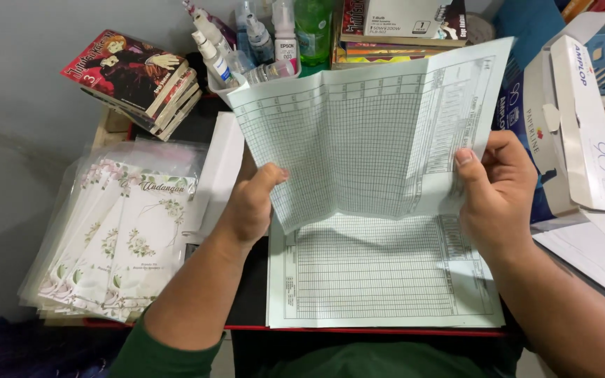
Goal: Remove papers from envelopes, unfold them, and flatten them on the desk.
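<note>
1. Left hand closed on the lower left edge of the gridded sheet, thumb on the front face, fingers hidden behind the paper.
2. Right hand closed on the same sheet's right edge, thumb pressed on the front, fingers curled behind.
3. Gridded sheet is pale green with a printed table, creased in vertical folds, raised and tilted between both hands above the worktop.
4. A second printed form lies flat on the worktop right under the raised sheet, its lower edge near the red rim at the front.
5. Left of the left hand: a fanned stack of floral cards in clear sleeves, lying flat, apart from the hand.
6. Back left: a pile of comic books, tilted, near the wall.
7. Back centre, behind the top of the raised sheet: a cluster of ink bottles standing upright.
8. Right: open paper ream box, white and blue, just beside the right hand; loose white sheets below it.
9. Green sleeves on both forearms at the frame bottom.
</note>
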